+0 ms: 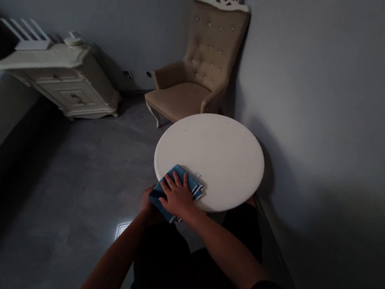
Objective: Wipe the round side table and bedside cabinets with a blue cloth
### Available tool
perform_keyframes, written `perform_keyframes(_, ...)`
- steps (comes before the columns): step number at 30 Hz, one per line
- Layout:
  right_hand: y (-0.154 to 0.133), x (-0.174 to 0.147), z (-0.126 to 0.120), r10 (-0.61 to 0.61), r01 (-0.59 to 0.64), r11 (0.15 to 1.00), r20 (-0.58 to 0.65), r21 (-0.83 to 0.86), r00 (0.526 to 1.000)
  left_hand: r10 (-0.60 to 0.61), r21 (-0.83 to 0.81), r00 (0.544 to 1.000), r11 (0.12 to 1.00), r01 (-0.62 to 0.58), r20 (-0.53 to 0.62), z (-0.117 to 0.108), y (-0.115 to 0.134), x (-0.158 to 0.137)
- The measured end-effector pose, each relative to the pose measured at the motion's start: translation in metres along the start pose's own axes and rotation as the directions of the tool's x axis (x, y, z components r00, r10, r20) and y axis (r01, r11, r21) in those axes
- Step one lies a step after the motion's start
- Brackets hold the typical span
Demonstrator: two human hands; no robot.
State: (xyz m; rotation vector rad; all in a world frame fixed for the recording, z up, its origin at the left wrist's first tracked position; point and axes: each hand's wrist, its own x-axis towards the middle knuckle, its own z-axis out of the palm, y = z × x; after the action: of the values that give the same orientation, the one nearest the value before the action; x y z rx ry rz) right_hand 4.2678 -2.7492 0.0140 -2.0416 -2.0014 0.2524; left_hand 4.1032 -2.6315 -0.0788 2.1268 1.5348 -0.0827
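Observation:
A folded blue cloth [168, 184] with dark and white stripes along one edge lies over the near left rim of a round white table [220, 153]. My right hand [180, 197] rests flat on top of this cloth, palm down and fingers spread. At the table's near left edge, my left hand [146, 200] touches the cloth's left side. Its fingers are mostly hidden behind the cloth, so whether they grip the cloth or the rim does not show. A small pale mark [197, 175] appears on the tabletop just beyond the cloth.
Behind the table stands a tan tufted armchair [206, 55] with a white carved crest. At left, a white cabinet [77, 93] carries a white router [34, 43]. A grey wall [329, 102] runs close along the right. My dark-clothed legs are beneath the near rim.

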Motion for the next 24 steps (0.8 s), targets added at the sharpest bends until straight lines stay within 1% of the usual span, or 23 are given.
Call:
perform_keyframes(2,0.030,-0.020,-0.004,-0.018,0.018,1.000,-0.023,0.015,1.000,-0.038,-0.008,0.999,0.999,0.038,0.023,0.003,0.002,0.003)
perform_keyframes(4,0.076,-0.051,-0.014,0.022,-0.022,1.000,-0.061,0.011,0.998,-0.080,0.000,0.997,0.997,0.080,0.020,0.006,0.004,0.009)
perform_keyframes(6,0.131,-0.086,-0.027,0.105,-0.107,0.994,-0.095,-0.019,0.990,-0.088,-0.009,0.996,0.996,0.088,0.021,0.009,0.004,0.016)
perform_keyframes(8,0.188,-0.120,-0.042,0.217,-0.227,0.971,-0.117,-0.079,0.969,-0.071,-0.041,0.997,0.997,0.072,0.021,0.011,0.002,0.022)
perform_keyframes(9,0.214,-0.135,-0.049,0.291,-0.306,0.946,-0.138,-0.109,0.947,-0.070,-0.056,0.997,0.996,0.070,0.017,0.012,0.001,0.025)
perform_keyframes(11,0.254,-0.155,-0.059,0.452,-0.479,0.867,-0.190,-0.136,0.872,-0.076,-0.079,0.997,0.994,0.077,0.009,0.012,-0.002,0.030)
perform_keyframes(12,0.266,-0.159,-0.061,0.522,-0.553,0.823,-0.213,-0.128,0.826,-0.082,-0.085,0.997,0.993,0.082,0.007,0.011,-0.003,0.032)
perform_keyframes(13,0.272,-0.160,-0.060,0.579,-0.613,0.783,-0.233,-0.110,0.781,-0.085,-0.088,0.996,0.992,0.085,0.004,0.011,-0.004,0.034)
perform_keyframes(14,0.272,-0.157,-0.058,0.620,-0.655,0.750,-0.251,-0.089,0.743,-0.087,-0.091,0.996,0.992,0.087,0.003,0.010,-0.004,0.035)
perform_keyframes(15,0.265,-0.151,-0.054,0.641,-0.678,0.732,-0.267,-0.069,0.719,-0.090,-0.095,0.996,0.991,0.090,0.002,0.009,-0.004,0.036)
perform_keyframes(16,0.252,-0.141,-0.048,0.643,-0.681,0.731,-0.283,-0.054,0.712,-0.094,-0.099,0.996,0.991,0.094,0.003,0.008,-0.004,0.037)
perform_keyframes(17,0.234,-0.130,-0.042,0.625,-0.664,0.747,-0.296,-0.043,0.722,-0.101,-0.101,0.995,0.990,0.101,0.005,0.007,-0.003,0.037)
perform_keyframes(18,0.211,-0.117,-0.035,0.591,-0.627,0.778,-0.299,-0.034,0.749,-0.111,-0.099,0.994,0.989,0.111,0.006,0.006,-0.002,0.037)
perform_keyframes(19,0.186,-0.104,-0.027,0.539,-0.569,0.822,-0.289,-0.024,0.791,-0.121,-0.092,0.993,0.988,0.121,0.006,0.005,0.000,0.037)
perform_keyframes(20,0.158,-0.090,-0.020,0.472,-0.492,0.871,-0.264,-0.012,0.841,-0.128,-0.082,0.992,0.988,0.127,0.002,0.005,0.001,0.037)
perform_keyframes(22,0.103,-0.064,-0.008,0.328,-0.331,0.944,-0.185,0.014,0.926,-0.138,-0.059,0.990,0.989,0.137,-0.012,0.003,0.004,0.035)
perform_keyframes(23,0.079,-0.053,-0.003,0.258,-0.257,0.966,-0.141,0.025,0.956,-0.146,-0.050,0.989,0.988,0.146,-0.016,0.002,0.006,0.033)
perform_keyframes(24,0.057,-0.043,0.001,0.198,-0.195,0.980,-0.103,0.036,0.975,-0.152,-0.044,0.988,0.987,0.151,-0.015,0.002,0.007,0.031)
